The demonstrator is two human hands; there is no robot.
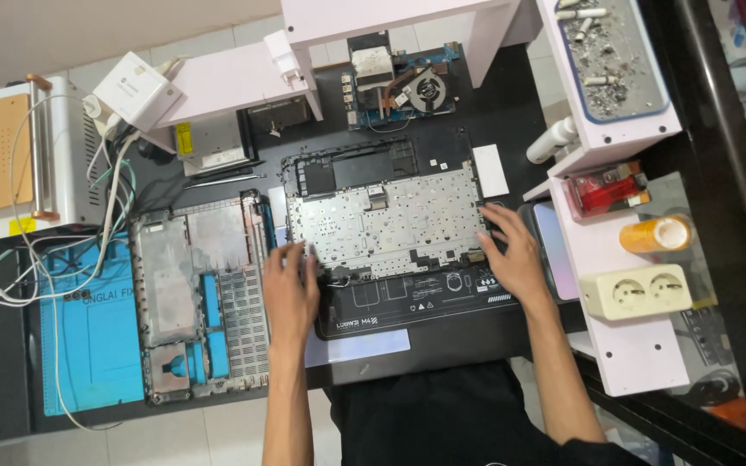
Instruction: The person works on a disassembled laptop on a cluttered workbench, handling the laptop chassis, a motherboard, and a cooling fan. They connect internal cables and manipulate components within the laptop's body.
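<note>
The left hand (291, 289) and right hand (511, 259), fingers spread, press flat on opposite edges of the opened laptop palmrest (390, 233) lying between them on the worktop (511, 112); lifting evenly would avoid flexing; the bottom cover (200, 298) lies just left.

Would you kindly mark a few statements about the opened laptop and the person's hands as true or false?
1. Both hands rest on the opened laptop chassis. True.
2. The right hand holds a screwdriver. False: it lies bare on the chassis's right edge.
3. The detached bottom cover lies beside the left hand. True.
4. The board with the fan sits inside the chassis. False: it lies apart, on the far side of it.
5. The white double socket sits on the blue mat. False: it sits on the white shelf.
</note>
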